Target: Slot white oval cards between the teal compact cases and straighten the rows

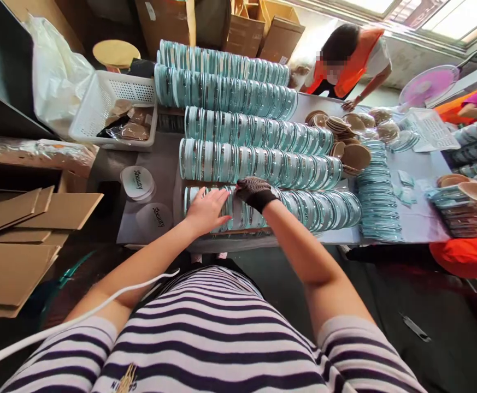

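Observation:
Long rows of round teal-rimmed cases stand on edge across the table (414,224). My bare left hand (206,210) rests with fingers spread on the left part of the nearest row (320,210). My right hand (255,192), in a dark mesh glove, presses down on the same row just to the right, fingers curled over the cases. Neither hand lifts a case clear of the row. Two round white lids printed "Beauty" (137,182) lie left of the row.
A white basket (111,109) with wrapped brown pads sits at the back left. Flat cardboard (25,218) is piled at left. Brown round pads (353,153) and a stacked column of cases (377,191) lie at right. Other people in orange work at the far and right sides.

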A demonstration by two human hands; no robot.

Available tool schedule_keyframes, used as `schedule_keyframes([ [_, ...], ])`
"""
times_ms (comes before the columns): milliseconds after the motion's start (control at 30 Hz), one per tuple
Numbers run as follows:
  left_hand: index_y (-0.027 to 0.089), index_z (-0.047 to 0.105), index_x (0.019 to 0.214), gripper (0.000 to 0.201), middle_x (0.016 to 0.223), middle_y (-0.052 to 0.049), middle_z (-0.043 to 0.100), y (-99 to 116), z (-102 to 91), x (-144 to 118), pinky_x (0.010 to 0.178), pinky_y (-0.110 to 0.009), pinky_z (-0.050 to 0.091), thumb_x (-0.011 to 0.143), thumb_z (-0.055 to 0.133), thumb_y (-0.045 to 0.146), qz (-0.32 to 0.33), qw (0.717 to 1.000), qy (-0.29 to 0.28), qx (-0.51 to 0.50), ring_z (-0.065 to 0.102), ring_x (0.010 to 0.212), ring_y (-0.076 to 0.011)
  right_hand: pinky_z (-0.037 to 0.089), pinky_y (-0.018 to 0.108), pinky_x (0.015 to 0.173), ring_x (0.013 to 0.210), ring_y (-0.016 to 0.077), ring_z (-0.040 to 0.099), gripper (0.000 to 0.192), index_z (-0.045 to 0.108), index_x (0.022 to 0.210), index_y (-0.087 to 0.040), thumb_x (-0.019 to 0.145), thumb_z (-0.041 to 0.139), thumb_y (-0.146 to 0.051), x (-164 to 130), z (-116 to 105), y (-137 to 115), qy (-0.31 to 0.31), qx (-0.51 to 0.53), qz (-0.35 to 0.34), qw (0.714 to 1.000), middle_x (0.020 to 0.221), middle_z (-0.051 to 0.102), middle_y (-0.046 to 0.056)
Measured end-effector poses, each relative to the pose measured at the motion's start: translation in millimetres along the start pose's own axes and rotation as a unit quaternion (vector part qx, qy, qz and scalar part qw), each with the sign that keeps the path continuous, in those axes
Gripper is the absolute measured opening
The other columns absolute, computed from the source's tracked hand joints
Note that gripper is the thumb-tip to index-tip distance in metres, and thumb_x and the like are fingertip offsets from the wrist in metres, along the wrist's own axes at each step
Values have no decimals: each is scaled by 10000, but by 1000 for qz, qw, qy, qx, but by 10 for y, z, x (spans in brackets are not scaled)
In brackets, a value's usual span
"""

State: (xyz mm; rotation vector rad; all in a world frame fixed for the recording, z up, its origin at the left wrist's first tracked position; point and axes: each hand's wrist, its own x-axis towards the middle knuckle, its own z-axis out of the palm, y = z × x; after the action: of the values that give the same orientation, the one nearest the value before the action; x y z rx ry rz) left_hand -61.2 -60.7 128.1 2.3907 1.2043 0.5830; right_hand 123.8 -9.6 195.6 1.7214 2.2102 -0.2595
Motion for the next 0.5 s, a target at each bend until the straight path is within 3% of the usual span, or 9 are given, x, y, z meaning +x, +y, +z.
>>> schedule_keyframes([
  [100,234,456,1460,734,1469,-125,495,-27,82,44,1216,-530,62,805,658,497,-3,1000,-8,5,435,1361,-346,510,328,779,969,268,685,303,716,1085,-160,888,518,-279,349,-189,-61,-84,-38,-75,993,1037,724,160],
  [167,248,453,1460,732,1462,-111,505,-53,86,45,1216,-519,68,802,661,494,-4,1000,-7,9,440,1357,-336,512,366,795,999,294,678,302,711,1094,-154,894,505,-249,327,-206,-112,-64,-73,-118,988,1039,720,167],
  [233,250,457,1454,716,1456,-109,512,-63,70,43,1211,-516,80,809,658,488,-3,1000,-6,18,448,1348,-329,508,387,801,1005,307,675,306,701,1104,-166,901,485,-243,92,-113,-131,-26,-80,-141,986,1020,722,160],
  [300,249,466,1446,700,1457,-115,511,-56,58,41,1205,-515,94,817,652,493,-1,1000,-6,26,452,1344,-327,507,370,778,958,294,685,323,682,1137,-193,915,467,-286,-266,110,-133,-1,-52,-137,989,986,728,137],
  [400,239,472,1445,701,1458,-126,508,-40,62,35,1199,-521,101,819,648,501,-1,1000,-4,24,451,1344,-336,498,312,713,865,245,693,364,651,1194,-241,956,394,-341,-753,640,-173,-13,-4,-101,995,963,732,90],
  [500,245,472,1448,699,1465,-119,503,-45,58,12,1204,-518,93,823,634,512,-5,1000,-5,11,447,1350,-340,496,275,743,936,211,678,400,665,1188,-287,987,322,-329,-972,1165,-272,-28,3,-75,997,1023,728,69],
])
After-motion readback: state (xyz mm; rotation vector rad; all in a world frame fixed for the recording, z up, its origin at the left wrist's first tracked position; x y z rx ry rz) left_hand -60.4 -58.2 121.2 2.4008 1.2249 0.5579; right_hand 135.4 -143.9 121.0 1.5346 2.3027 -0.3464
